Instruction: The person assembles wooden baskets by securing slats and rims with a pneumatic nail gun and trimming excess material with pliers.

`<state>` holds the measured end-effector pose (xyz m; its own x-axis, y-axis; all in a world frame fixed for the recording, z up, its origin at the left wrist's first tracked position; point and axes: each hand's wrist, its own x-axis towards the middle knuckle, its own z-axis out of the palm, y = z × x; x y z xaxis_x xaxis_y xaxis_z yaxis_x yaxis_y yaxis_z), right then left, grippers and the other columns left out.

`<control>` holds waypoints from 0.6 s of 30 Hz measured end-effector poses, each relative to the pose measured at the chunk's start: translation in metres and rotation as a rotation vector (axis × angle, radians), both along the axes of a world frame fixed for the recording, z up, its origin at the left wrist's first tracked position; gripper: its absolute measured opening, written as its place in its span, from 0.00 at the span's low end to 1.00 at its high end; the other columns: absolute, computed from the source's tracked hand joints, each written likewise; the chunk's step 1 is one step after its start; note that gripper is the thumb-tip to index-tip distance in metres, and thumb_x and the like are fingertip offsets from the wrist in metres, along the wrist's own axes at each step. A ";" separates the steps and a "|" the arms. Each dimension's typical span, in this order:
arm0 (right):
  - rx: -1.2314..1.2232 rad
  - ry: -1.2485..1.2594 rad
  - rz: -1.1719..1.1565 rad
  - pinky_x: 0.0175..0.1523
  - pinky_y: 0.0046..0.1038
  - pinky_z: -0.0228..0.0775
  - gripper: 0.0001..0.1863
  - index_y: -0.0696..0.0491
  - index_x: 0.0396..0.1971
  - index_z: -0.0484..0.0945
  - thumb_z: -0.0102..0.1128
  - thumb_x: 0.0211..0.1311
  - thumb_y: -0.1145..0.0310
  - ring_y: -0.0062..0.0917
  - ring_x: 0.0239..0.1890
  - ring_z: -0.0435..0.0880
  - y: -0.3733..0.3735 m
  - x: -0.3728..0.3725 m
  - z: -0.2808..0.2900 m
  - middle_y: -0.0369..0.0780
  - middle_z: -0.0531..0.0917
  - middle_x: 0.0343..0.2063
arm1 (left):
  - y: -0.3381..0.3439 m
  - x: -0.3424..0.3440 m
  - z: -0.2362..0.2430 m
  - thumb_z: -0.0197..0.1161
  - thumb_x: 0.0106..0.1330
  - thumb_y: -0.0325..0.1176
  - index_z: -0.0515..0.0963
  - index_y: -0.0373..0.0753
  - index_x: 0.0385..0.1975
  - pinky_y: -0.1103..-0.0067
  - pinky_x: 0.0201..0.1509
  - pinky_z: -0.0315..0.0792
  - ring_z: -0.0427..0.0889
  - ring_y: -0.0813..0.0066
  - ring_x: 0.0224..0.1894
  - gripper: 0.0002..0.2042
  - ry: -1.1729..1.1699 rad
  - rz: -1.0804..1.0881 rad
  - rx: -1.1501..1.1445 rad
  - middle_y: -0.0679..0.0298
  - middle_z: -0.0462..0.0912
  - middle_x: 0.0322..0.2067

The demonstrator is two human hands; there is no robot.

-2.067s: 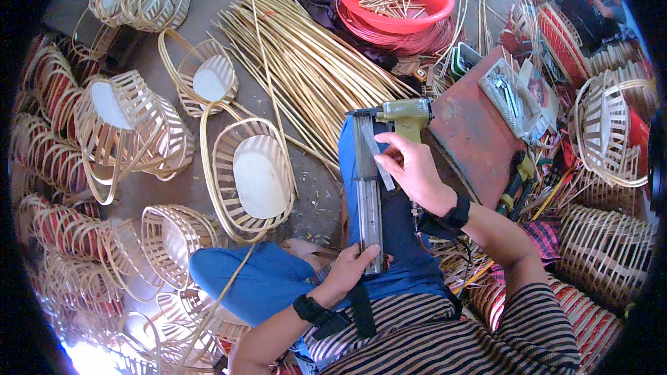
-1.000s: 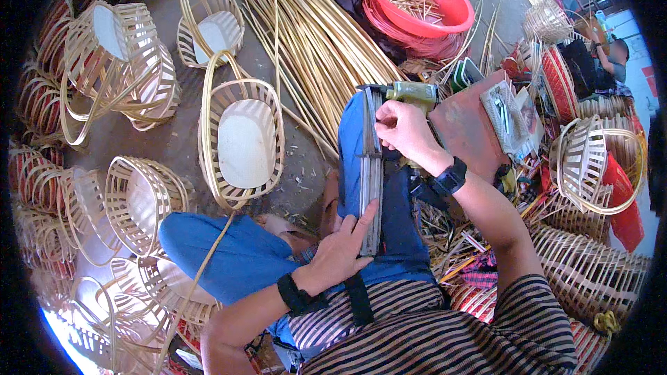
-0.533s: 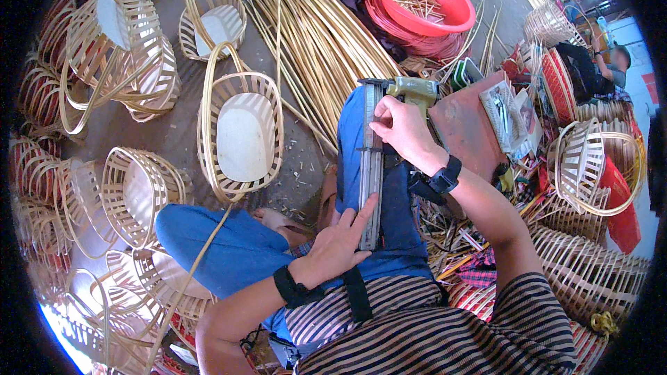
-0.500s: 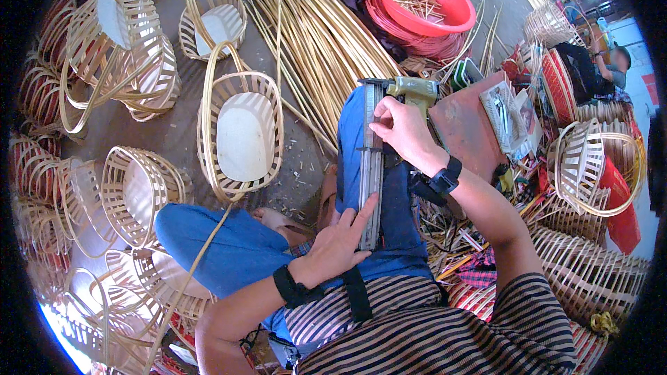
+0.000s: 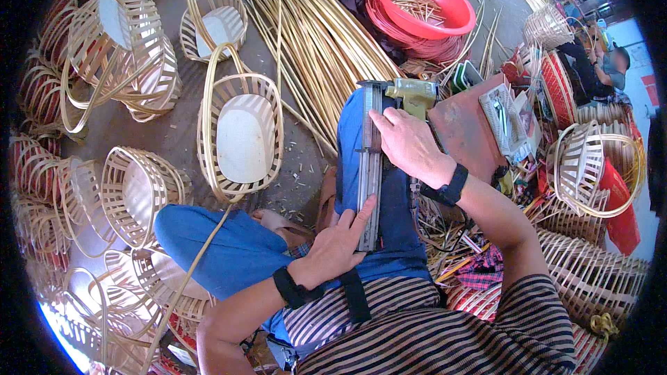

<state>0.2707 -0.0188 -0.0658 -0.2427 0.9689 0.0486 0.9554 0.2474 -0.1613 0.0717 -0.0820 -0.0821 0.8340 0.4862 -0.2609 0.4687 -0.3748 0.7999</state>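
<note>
A staple gun (image 5: 415, 92) with an olive-green body lies across my right thigh. Its long metal magazine (image 5: 370, 198) runs back toward my waist. My left hand (image 5: 335, 248) grips the magazine's near end, the index finger laid along the rail. Higher up, my right hand (image 5: 415, 147) bends over the far part of the magazine, one fingertip touching the rail near the gun's head. The undersides of the right fingers are hidden, so a small piece between them cannot be made out. My blue-trousered leg (image 5: 351, 121) supports the tool from beneath.
Handled baskets (image 5: 243, 135) stand on the left floor. A bundle of cane strips (image 5: 319, 35) lies ahead, beside a red basin (image 5: 445, 3) of short sticks. A reddish-brown board (image 5: 469, 125) and a white tray (image 5: 501, 121) are right. Another person (image 5: 611, 66) sits far right.
My right hand has shifted slightly; its earlier pinch over the rail has become a fingertip reaching onto it, with the back of the hand turned up. The left hand stays put.
</note>
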 end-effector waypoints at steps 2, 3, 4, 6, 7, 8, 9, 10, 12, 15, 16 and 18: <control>-0.037 0.042 -0.039 0.33 0.30 0.65 0.19 0.59 0.37 0.66 0.51 0.38 0.75 0.32 0.30 0.71 0.001 0.002 0.002 0.42 0.69 0.24 | 0.000 0.000 0.001 0.63 0.40 0.29 0.36 0.43 0.57 0.69 0.30 0.68 0.69 0.51 0.29 0.46 0.006 0.000 0.004 0.51 0.62 0.32; 0.182 0.123 -0.146 0.34 0.30 0.64 0.18 0.58 0.35 0.66 0.52 0.37 0.75 0.33 0.30 0.70 0.000 0.006 0.002 0.42 0.69 0.24 | 0.000 0.000 0.001 0.63 0.40 0.29 0.37 0.43 0.57 0.69 0.30 0.68 0.69 0.51 0.29 0.46 0.006 0.004 0.015 0.51 0.62 0.32; 0.299 0.220 -0.250 0.35 0.29 0.64 0.19 0.59 0.35 0.65 0.55 0.38 0.73 0.31 0.31 0.70 -0.002 0.013 -0.001 0.42 0.69 0.26 | -0.001 0.000 0.001 0.63 0.40 0.29 0.37 0.43 0.57 0.69 0.30 0.68 0.69 0.51 0.29 0.46 0.007 0.010 0.020 0.51 0.62 0.32; 0.296 0.481 -0.596 0.36 0.26 0.63 0.20 0.59 0.35 0.64 0.59 0.39 0.70 0.26 0.31 0.70 -0.013 0.033 -0.025 0.41 0.70 0.28 | -0.001 -0.001 0.000 0.63 0.40 0.30 0.37 0.43 0.57 0.69 0.30 0.68 0.69 0.51 0.29 0.46 -0.007 0.015 0.022 0.51 0.62 0.31; 0.208 0.621 -0.718 0.36 0.24 0.63 0.21 0.59 0.35 0.64 0.61 0.40 0.68 0.23 0.31 0.70 -0.016 0.038 -0.031 0.40 0.71 0.30 | 0.000 0.000 0.000 0.63 0.40 0.30 0.37 0.42 0.57 0.69 0.30 0.68 0.69 0.51 0.29 0.46 -0.017 0.009 0.021 0.51 0.62 0.31; 0.135 0.709 -0.764 0.36 0.23 0.63 0.22 0.60 0.35 0.64 0.61 0.41 0.66 0.22 0.32 0.70 -0.018 0.041 -0.033 0.40 0.71 0.30 | 0.000 0.000 0.001 0.63 0.40 0.30 0.37 0.42 0.57 0.69 0.30 0.68 0.69 0.51 0.29 0.45 -0.027 0.007 0.020 0.51 0.62 0.31; 0.058 0.797 -0.813 0.37 0.22 0.64 0.23 0.60 0.36 0.64 0.61 0.42 0.65 0.21 0.33 0.70 -0.018 0.040 -0.034 0.40 0.71 0.31 | 0.001 0.000 0.003 0.63 0.40 0.31 0.38 0.42 0.57 0.69 0.30 0.68 0.69 0.51 0.29 0.45 -0.017 0.009 0.027 0.51 0.62 0.31; -0.101 1.149 -0.769 0.37 0.21 0.64 0.23 0.61 0.37 0.65 0.60 0.43 0.63 0.21 0.33 0.71 -0.013 0.036 -0.029 0.40 0.72 0.31 | 0.001 -0.001 0.003 0.63 0.40 0.31 0.38 0.42 0.57 0.69 0.30 0.68 0.69 0.51 0.30 0.45 -0.009 0.008 0.030 0.51 0.62 0.31; -0.266 1.384 -0.721 0.33 0.20 0.65 0.19 0.58 0.33 0.66 0.59 0.44 0.62 0.19 0.26 0.71 -0.002 0.040 -0.029 0.36 0.72 0.26 | 0.004 0.000 0.005 0.63 0.41 0.32 0.40 0.42 0.56 0.69 0.30 0.68 0.69 0.52 0.29 0.44 -0.045 -0.001 0.051 0.51 0.62 0.32; -0.387 1.497 -0.745 0.28 0.20 0.64 0.15 0.54 0.28 0.69 0.59 0.45 0.61 0.18 0.20 0.70 0.001 0.042 -0.022 0.33 0.72 0.19 | 0.008 -0.004 0.011 0.63 0.40 0.33 0.42 0.42 0.56 0.69 0.30 0.68 0.69 0.53 0.29 0.43 -0.103 0.009 0.084 0.52 0.63 0.31; -0.455 1.659 -0.736 0.26 0.20 0.64 0.14 0.53 0.27 0.67 0.58 0.46 0.61 0.17 0.19 0.69 0.000 0.045 -0.020 0.32 0.71 0.19 | 0.010 -0.005 0.014 0.64 0.40 0.34 0.43 0.41 0.56 0.69 0.30 0.68 0.70 0.53 0.29 0.43 -0.112 0.023 0.091 0.53 0.64 0.31; -0.507 1.766 -0.720 0.23 0.19 0.62 0.12 0.50 0.24 0.64 0.56 0.48 0.61 0.17 0.18 0.67 -0.003 0.039 -0.007 0.31 0.68 0.17 | 0.014 -0.008 0.019 0.64 0.39 0.34 0.45 0.42 0.56 0.68 0.30 0.68 0.70 0.53 0.30 0.43 -0.155 0.094 0.155 0.53 0.65 0.31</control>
<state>0.3099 -0.0220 -0.0723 0.1344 0.8487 -0.5115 -0.4368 -0.4126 -0.7994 0.0639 -0.0677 -0.0628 0.8072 0.5882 -0.0496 0.3837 -0.4589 0.8014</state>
